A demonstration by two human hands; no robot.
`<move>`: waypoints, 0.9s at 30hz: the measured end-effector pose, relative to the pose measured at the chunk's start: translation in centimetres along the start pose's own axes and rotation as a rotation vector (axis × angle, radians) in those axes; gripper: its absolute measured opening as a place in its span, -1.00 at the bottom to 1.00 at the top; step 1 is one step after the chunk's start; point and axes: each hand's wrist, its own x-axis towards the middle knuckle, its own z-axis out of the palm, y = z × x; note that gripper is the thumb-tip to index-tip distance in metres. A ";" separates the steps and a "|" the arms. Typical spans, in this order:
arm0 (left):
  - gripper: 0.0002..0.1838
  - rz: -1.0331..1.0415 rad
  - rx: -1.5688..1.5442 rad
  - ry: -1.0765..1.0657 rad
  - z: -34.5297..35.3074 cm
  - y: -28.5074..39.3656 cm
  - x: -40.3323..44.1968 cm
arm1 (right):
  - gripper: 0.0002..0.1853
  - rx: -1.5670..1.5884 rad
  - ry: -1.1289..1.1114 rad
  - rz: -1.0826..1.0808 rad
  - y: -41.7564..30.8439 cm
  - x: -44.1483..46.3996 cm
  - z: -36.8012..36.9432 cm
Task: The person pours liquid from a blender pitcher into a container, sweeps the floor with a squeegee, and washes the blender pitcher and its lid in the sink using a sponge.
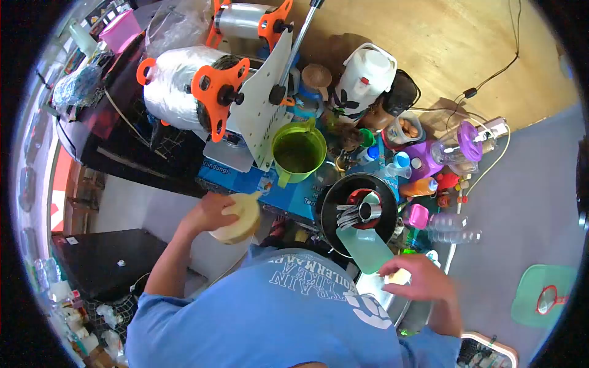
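My left hand (213,213) grips a round, pale yellow container (240,222) by its top, with a small tab sticking out at its far edge. On the other side, my right hand (417,277) holds a small pale yellow piece (399,277) between its fingers. Beside that hand lies a translucent green plastic container (365,248), partly over a black basin (334,208). Inside the basin are metal utensils (350,217) and a metal cup (369,211).
A green bucket (299,150) stands on the blue-covered table (227,178), near a sealing machine (261,101) with orange brackets. Bottles, a white jug (366,76) and a purple blender (424,159) crowd the right. A black box (110,257) is at the lower left.
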 end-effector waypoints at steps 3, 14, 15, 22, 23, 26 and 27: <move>-0.53 -0.177 0.064 0.201 9.1 -11.9 2.8 | -0.68 0.170 0.002 -0.039 -0.1 2.0 1.3; -0.56 -0.443 -0.075 0.706 14.5 -12.7 16.5 | -0.63 0.675 0.155 -1.350 -9.2 8.1 5.4; -0.58 -0.321 -0.067 0.747 14.9 -12.9 16.8 | -0.57 0.679 0.274 -1.457 -9.3 7.9 5.3; -0.63 0.006 0.075 0.341 9.8 -4.6 9.8 | -0.75 0.514 -0.142 -1.150 -2.2 0.7 -1.2; -0.66 0.047 -0.103 0.141 7.2 0.1 8.8 | -0.74 0.515 -0.030 -1.160 -0.9 0.2 -1.2; -0.75 0.379 -0.313 0.133 1.4 13.0 7.5 | -0.66 0.657 -0.108 -1.095 3.4 0.4 1.0; -0.78 0.458 -0.282 0.115 -0.2 16.3 8.6 | -0.66 0.656 -0.106 -1.099 4.0 0.9 2.0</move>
